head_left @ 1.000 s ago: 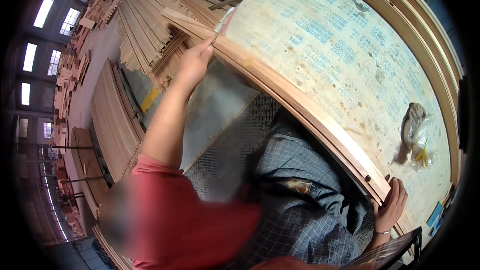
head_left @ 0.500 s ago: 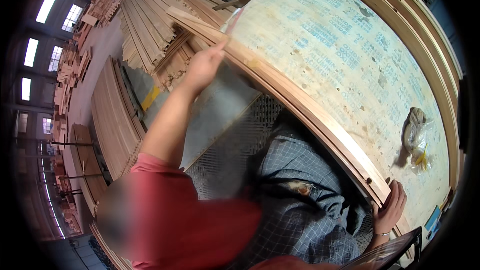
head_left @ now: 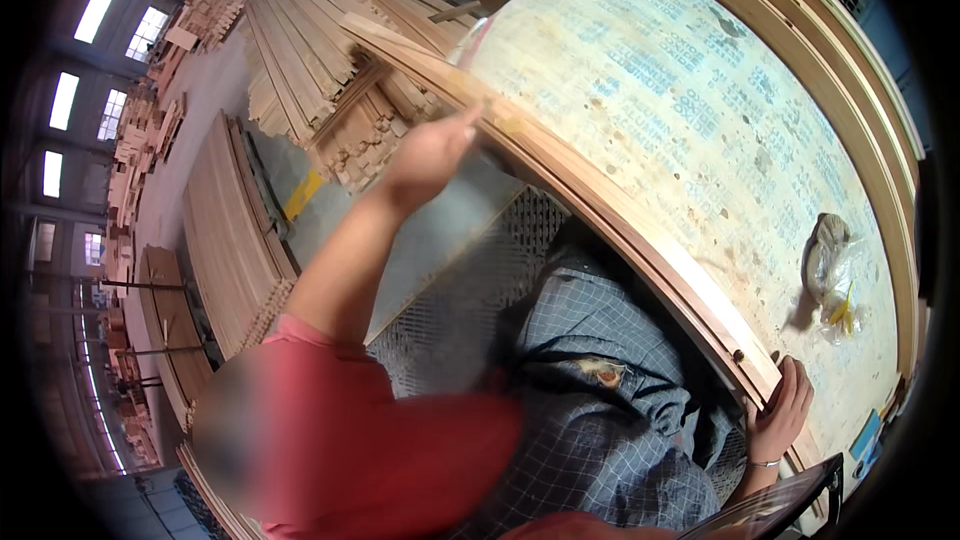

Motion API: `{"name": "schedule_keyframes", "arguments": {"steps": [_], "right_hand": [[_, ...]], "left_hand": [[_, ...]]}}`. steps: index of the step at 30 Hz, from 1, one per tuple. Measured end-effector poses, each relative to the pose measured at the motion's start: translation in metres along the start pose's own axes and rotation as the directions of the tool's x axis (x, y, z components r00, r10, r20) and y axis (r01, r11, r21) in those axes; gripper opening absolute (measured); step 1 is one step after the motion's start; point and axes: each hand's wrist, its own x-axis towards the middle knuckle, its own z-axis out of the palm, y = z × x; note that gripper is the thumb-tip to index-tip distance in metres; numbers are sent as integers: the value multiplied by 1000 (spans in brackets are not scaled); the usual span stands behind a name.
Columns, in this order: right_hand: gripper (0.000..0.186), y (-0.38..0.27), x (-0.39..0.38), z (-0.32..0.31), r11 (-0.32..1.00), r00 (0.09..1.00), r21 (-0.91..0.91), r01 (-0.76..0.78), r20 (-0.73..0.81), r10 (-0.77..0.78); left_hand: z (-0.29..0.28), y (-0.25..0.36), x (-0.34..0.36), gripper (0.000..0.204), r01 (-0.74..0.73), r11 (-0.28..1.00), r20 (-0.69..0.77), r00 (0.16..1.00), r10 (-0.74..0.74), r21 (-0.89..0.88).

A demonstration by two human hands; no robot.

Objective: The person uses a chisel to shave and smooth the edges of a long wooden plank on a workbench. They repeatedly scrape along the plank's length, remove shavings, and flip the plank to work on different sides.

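Work surface (head_left: 640,80): large, covered with a pale, spotted sheet printed in blue, spreading from twelve to four o'clock. Stack of boards (head_left: 235,235): long brown planks, nine o'clock, beyond the floor (head_left: 385,245). Second stack (head_left: 290,40): pale boards, fanned lengthwise, between ten and eleven o'clock. Long wooden strip (head_left: 635,230): light-topped, lying along the near edge of the surface, from eleven o'clock through the middle to four o'clock. Checked garment (head_left: 600,340): dark with pale lines, five o'clock, just below the strip. Left hand (head_left: 432,157): eleven o'clock, at the strip's near edge, fingers drawn together; blurred, so whether they pinch anything cannot be told. Right hand (head_left: 782,410): four o'clock, curled around the strip's end. Plastic bag (head_left: 838,290): clear, crumpled, just past three o'clock. Bracelet (head_left: 766,463): thin, on the right wrist. Knot (head_left: 739,355): dark, four o'clock, near the strip's end.
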Motion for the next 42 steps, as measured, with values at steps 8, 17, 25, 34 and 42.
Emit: {"name": "schedule_keyframes", "arguments": {"steps": [8, 17, 25, 34, 42], "right_hand": [[79, 3, -2, 4, 1000, 1000, 23, 11, -12, -10], [80, -1, -1, 1, 998, 999, 55, -20, -32, 21], [79, -6, -4, -3, 978, 986, 133, -163, 44, 158], [72, 121, -68, 0, 989, 993, -90, 119, 27, -117], [70, 114, -74, -1, 981, 998, -184, 58, 16, -56]], "left_hand": [[3, 76, -13, 52, 471, 696, 474, 855, -210, -542], [60, 115, 27, 51, 398, 663, 433, 893, -122, -634], [56, 111, 40, 48, 379, 589, 372, 918, -140, -714], [-34, -15, 4, 48, 391, 682, -39, 851, -524, -619], [-52, -74, 47, 38, 327, 929, -326, 909, -260, 171]]}}
